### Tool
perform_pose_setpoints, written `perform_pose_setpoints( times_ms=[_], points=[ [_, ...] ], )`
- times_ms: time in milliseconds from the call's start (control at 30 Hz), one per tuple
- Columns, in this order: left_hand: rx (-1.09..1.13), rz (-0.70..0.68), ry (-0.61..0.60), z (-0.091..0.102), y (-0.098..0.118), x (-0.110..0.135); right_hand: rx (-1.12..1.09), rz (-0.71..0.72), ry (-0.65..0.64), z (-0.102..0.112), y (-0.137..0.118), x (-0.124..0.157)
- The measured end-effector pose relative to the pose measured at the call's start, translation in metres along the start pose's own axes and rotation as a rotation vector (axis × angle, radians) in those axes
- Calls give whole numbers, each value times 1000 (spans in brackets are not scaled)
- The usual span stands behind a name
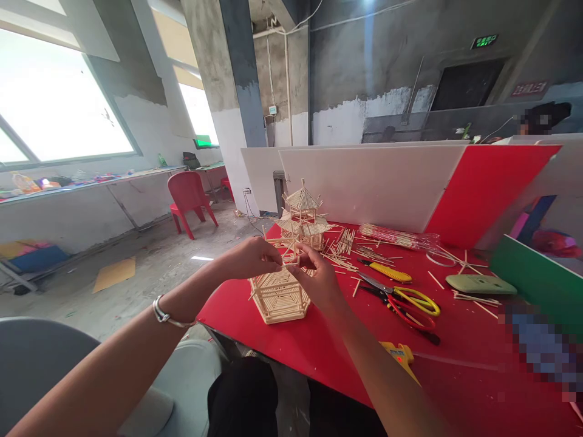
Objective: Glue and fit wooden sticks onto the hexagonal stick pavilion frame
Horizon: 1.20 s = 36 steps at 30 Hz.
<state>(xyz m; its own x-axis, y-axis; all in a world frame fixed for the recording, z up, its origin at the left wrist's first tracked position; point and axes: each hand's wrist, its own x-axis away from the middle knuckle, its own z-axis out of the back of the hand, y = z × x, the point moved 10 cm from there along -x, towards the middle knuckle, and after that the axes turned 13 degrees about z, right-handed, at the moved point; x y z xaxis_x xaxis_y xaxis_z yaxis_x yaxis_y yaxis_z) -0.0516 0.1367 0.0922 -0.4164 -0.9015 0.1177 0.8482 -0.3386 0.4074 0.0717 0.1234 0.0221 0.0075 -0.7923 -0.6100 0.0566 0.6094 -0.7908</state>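
Note:
A hexagonal model base point(279, 303) made of thin wooden sticks, with low rails around it, sits on the red table close to me. Over its far side, my left hand point(257, 256) is closed in a pinch; what lies between its fingertips is too small to make out. My right hand point(314, 276) faces it, thumb and fingers pinched around a short wooden stick, almost touching the left fingertips. Directly behind stands a tiered stick pagoda point(303, 227) with pointed roofs, partly hidden by my hands.
Loose sticks point(344, 243) lie beside the pagoda. On the right are a yellow utility knife point(387, 271), yellow-handled scissors point(414, 298), a red-handled cutting tool point(412, 317), a green case point(480, 284) and a yellow glue gun point(399, 355). A white partition point(373, 182) borders the table's back.

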Motion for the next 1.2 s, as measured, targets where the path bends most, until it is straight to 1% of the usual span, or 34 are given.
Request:
perform_pose_setpoints(
  times_ms=[167,400,833,1067,1133,1200],
  points=[
    [46,21,10,0,-6,-3,0,-10,3,1,0,0],
    [5,-9,30,2,-1,0,-29,-17,-2,0,-1,-1],
    [-7,2,18,0,-3,-1,-28,-8,-8,-2,1,-2],
    [-28,-30,27,1,1,0,-28,-6,-13,-2,1,-2],
    [-24,-43,43,4,1,0,-8,0,-11,-1,0,-2],
    [3,-57,82,10,2,1,11,6,-9,0,-2,-1]
  ],
)
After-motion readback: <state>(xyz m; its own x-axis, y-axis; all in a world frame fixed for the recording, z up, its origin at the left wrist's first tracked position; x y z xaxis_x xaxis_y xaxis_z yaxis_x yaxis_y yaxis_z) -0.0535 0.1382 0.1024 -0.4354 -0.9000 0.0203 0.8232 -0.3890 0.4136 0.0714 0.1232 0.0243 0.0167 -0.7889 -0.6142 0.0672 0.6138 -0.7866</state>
